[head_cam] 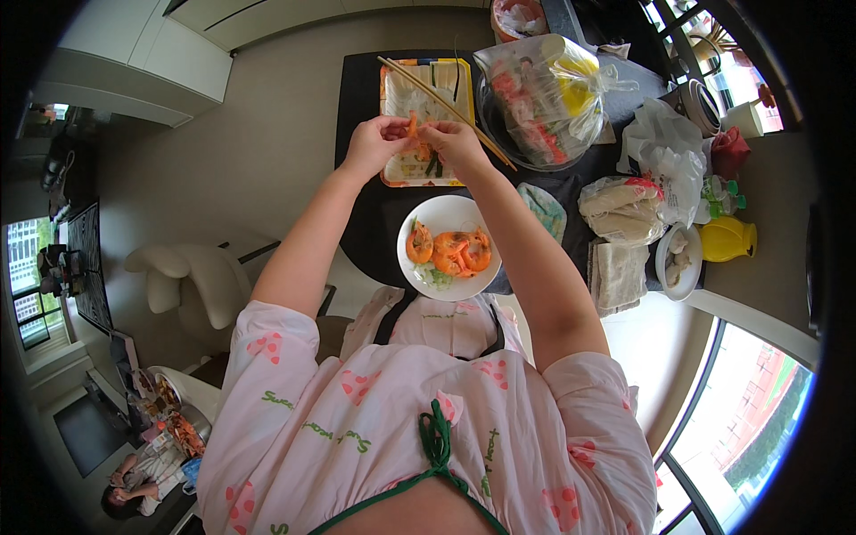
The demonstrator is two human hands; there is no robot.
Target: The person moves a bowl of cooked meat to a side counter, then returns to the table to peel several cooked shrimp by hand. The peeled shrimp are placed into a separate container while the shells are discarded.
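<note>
Both hands are raised over a shallow white tray (390,100) with an orange and yellow rim. Pinched between the fingertips of my left hand (374,144) is an orange cooked shrimp (412,125). My right hand (455,144) meets it from the other side, its fingers closed on the shrimp's lower part. Shrimp bits and green scallion pieces (433,164) lie in the tray below. Wooden chopsticks (435,95) rest slantwise across the tray's right side. Nearer my body, a white plate (448,289) holds several whole orange shrimp (461,253) and some pale green shreds.
Right of the tray, a tied plastic bag (535,100) sits on a round glass dish. Farther right are a folded cloth (616,275), bagged food (622,208), a bowl (695,261) and a yellow container (729,239). A person (144,478) is at the far lower left.
</note>
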